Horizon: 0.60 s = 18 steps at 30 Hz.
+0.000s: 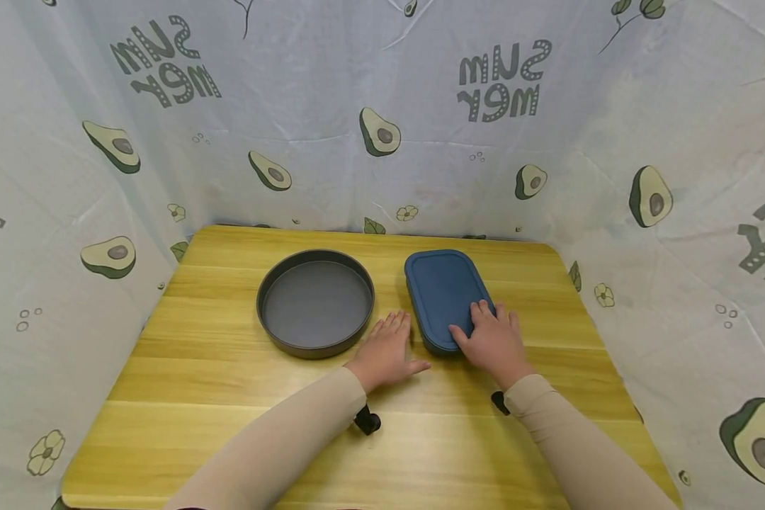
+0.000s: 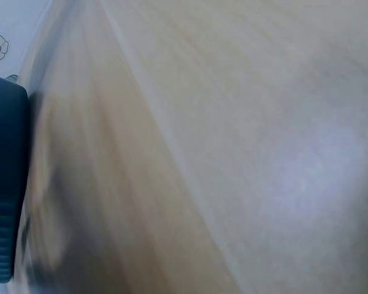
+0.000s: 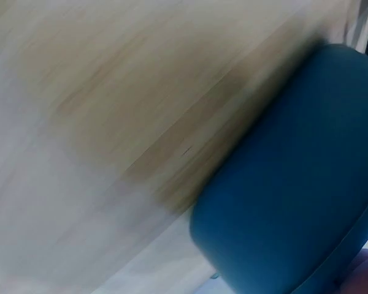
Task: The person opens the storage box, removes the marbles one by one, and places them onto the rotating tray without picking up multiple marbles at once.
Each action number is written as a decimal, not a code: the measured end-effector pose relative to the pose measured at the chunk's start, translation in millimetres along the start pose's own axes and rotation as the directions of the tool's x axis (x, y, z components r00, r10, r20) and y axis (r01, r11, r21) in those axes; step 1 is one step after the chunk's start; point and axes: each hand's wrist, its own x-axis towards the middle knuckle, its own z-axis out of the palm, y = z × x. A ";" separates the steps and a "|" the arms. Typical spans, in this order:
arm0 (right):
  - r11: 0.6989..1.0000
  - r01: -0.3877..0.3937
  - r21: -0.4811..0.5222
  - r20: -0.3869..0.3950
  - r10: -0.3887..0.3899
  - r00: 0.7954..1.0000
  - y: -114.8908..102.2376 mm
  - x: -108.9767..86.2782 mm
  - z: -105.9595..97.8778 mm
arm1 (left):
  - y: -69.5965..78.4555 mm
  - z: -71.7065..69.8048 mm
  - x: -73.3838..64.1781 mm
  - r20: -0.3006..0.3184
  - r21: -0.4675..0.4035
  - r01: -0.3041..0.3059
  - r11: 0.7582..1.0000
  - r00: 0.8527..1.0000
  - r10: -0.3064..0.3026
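Observation:
A blue lidded food container (image 1: 445,294) stands on the wooden table, angled away from me. My right hand (image 1: 494,343) rests over its near right corner, thumb and fingers spread on the lid. The container's smooth side (image 3: 288,165) fills much of the right wrist view. Between the container and a round dark grey baking pan (image 1: 315,301) is my left hand (image 1: 385,354), palm down, its fingers straight and its thumb out to the side. The left fingertips are near the pan's right rim and hold nothing. In the left wrist view the container's ridged side (image 2: 3,177) appears at the left edge.
The wooden table (image 1: 217,425) has a light striped grain. A white curtain (image 1: 331,78) printed with avocados and lettering hangs behind it and along both sides. Black wrist-camera parts (image 1: 367,421) show below each wrist.

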 end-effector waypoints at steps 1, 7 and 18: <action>1.000 -0.005 -0.006 0.001 0.005 1.000 -1.5 0.1 -0.2 | -0.4 1.0 1.1 0.000 -0.010 0.007 1.000 1.000 -0.007; 0.999 -0.014 -0.041 -0.013 0.014 1.000 -12.2 -1.1 -1.2 | -2.9 4.8 6.2 0.021 -0.068 0.049 0.996 0.999 -0.048; 0.994 -0.008 -0.109 -0.043 0.003 0.999 -25.8 -3.5 -3.5 | -7.8 6.5 11.0 0.064 -0.186 0.086 0.979 0.995 -0.075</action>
